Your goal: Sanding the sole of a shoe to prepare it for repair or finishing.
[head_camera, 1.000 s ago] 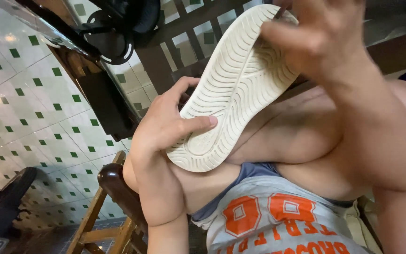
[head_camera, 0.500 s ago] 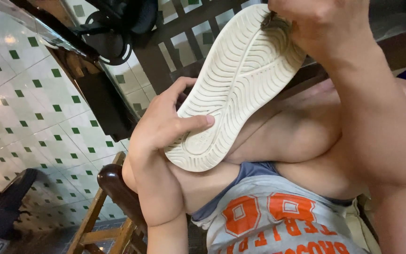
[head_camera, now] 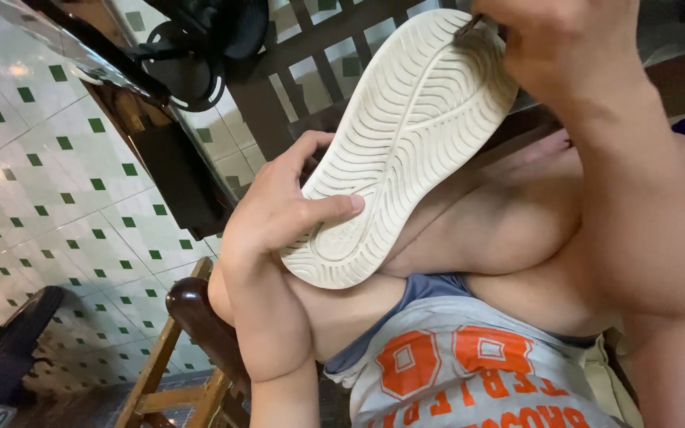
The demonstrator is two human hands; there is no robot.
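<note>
A white shoe (head_camera: 406, 135) is held sole up over my lap, its ribbed cream sole facing the camera. My left hand (head_camera: 283, 210) grips its heel end, thumb pressed across the sole. My right hand (head_camera: 564, 47) is at the toe end near the top of the frame, fingers closed on a small thin dark tool (head_camera: 469, 25) whose tip touches the sole's edge. The upper of the shoe is hidden behind the sole.
My bare thigh (head_camera: 501, 230) and a grey shirt with orange print (head_camera: 469, 372) fill the lower right. A wooden chair (head_camera: 192, 349) stands lower left on a white floor with green squares (head_camera: 49, 182). A dark wooden lattice (head_camera: 319, 32) and black items lie beyond.
My right hand has drawn back toward the upper right edge of the sole's toe, baring more of the sole. The left hand and shoe have stayed almost still.
</note>
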